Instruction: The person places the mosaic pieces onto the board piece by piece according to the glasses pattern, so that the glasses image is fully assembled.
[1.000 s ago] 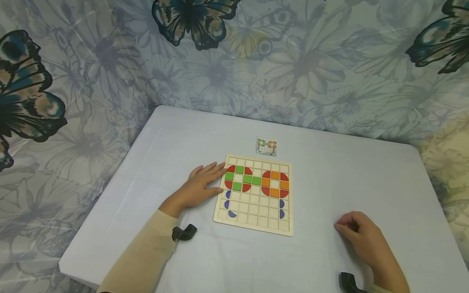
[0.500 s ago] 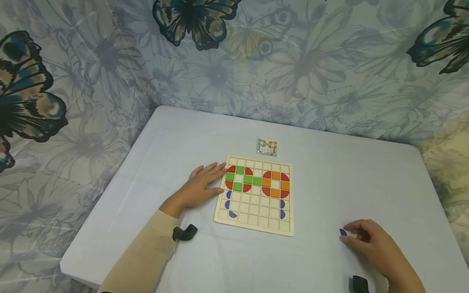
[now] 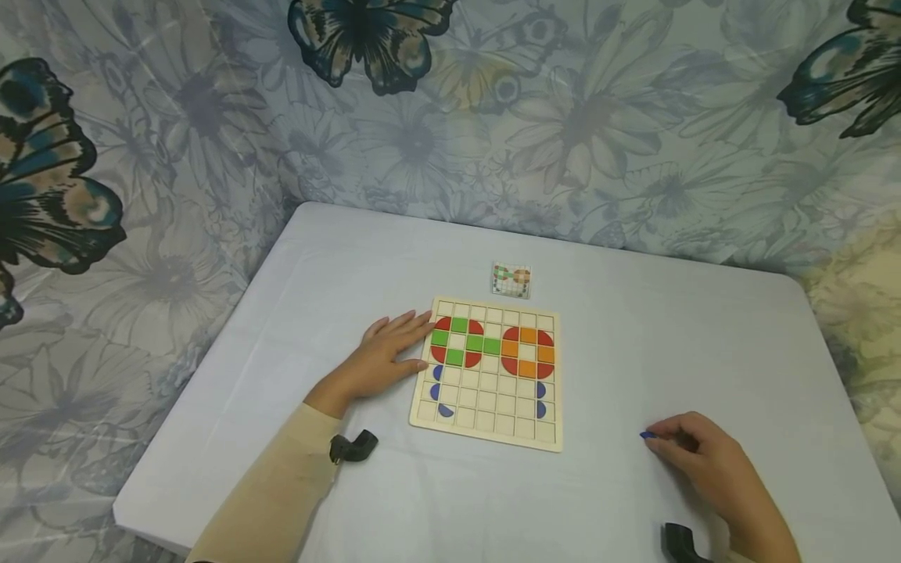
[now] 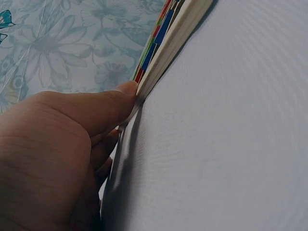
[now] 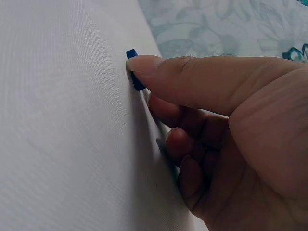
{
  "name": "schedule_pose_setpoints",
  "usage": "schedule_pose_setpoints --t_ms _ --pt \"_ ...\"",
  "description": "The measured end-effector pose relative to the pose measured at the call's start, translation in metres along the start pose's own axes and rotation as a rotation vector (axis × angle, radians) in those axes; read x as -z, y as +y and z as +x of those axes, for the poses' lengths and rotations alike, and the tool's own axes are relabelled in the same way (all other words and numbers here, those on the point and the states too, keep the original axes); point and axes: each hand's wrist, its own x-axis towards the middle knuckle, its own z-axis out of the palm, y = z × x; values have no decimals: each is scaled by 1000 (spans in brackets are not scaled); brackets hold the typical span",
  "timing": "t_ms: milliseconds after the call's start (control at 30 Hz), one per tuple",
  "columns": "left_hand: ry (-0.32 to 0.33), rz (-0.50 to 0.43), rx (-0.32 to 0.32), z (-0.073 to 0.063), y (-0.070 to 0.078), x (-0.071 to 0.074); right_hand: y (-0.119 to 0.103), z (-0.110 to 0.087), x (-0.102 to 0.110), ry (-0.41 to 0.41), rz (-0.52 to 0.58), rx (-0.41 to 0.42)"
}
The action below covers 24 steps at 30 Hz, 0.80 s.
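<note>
My left hand [image 3: 380, 356] lies with fingers spread at the left edge of a square wooden grid board [image 3: 486, 438], its fingertips and thumb touching the rim. Red, green and orange tiles form two rounded shapes on the board, joined by a green tile [image 3: 491, 346]. Blue half-round pieces [image 3: 540, 389] run down both sides below them. To the right of the board, my right hand [image 3: 704, 461] pinches a blue piece [image 5: 136, 72] between thumb and fingers, close over the tablecloth. The thumb covers part of that piece in the right wrist view.
A small pattern card [image 3: 511, 280] with a similar printed design lies just behind the board. The white-covered table [image 3: 338, 250] meets a wall hung with flower and butterfly fabric [image 3: 598, 141]. Black wrist mounts [image 3: 354, 446] stick out beside both wrists.
Half a second ago my right hand was slightly farther right, with the blue piece showing its flat face; now it is a little left and the piece shows edge-on. The left hand stays put.
</note>
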Motion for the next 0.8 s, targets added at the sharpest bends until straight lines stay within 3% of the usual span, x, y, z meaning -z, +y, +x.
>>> schedule_pose_setpoints --t_ms 333,600,800 --pt "0 3 -2 0 -1 0 -4 3 1 -14 -30 -4" --pt "-5 8 -4 2 0 -1 14 -4 23 -173 10 -159" --pt "0 9 3 0 -1 -1 17 -3 21 -142 1 -152"
